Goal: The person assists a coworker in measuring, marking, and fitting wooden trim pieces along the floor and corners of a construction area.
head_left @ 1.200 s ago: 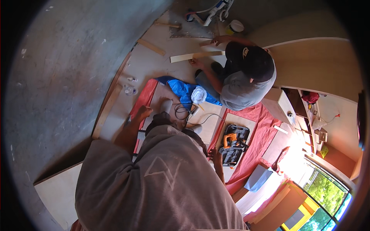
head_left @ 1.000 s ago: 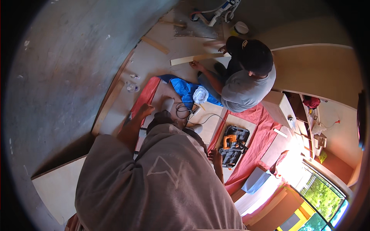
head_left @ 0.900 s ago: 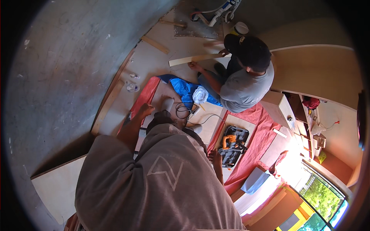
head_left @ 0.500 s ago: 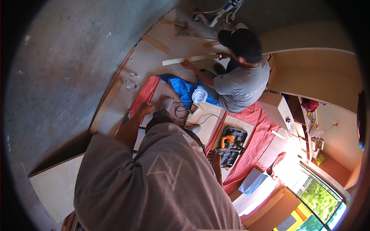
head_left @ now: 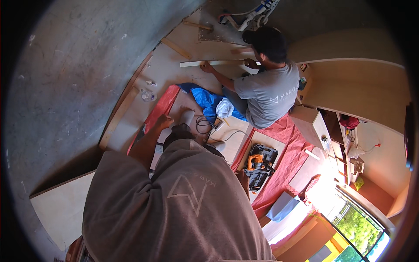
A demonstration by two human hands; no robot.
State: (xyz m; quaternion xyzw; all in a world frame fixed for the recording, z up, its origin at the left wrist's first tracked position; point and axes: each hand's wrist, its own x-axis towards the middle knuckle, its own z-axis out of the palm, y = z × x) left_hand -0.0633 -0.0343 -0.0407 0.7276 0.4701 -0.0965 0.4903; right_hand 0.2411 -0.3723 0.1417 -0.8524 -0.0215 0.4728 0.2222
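Observation:
My own torso in a brown shirt (head_left: 174,205) fills the lower middle. My left arm reaches forward, and my left hand (head_left: 164,121) rests with curled fingers where the red cloth (head_left: 162,102) meets a pale wooden panel (head_left: 227,139); whether it holds anything is unclear. A grey shoe tip (head_left: 187,115) shows just right of that hand. Only a sliver of my right hand (head_left: 241,178) shows beside my torso, near a black case holding an orange power tool (head_left: 259,163).
A co-worker in a grey shirt (head_left: 266,94) kneels ahead with both hands on a pale wooden strip (head_left: 214,63). Nearby lie a blue tarp (head_left: 205,98), a white rag (head_left: 224,108), a black cable (head_left: 203,126) and a small wooden cabinet (head_left: 312,126). A bare concrete wall (head_left: 74,78) stands at the left.
The co-worker has leaned further forward over the wooden strip. My view has drifted slightly. My left hand stays at the same spot on the cloth's edge.

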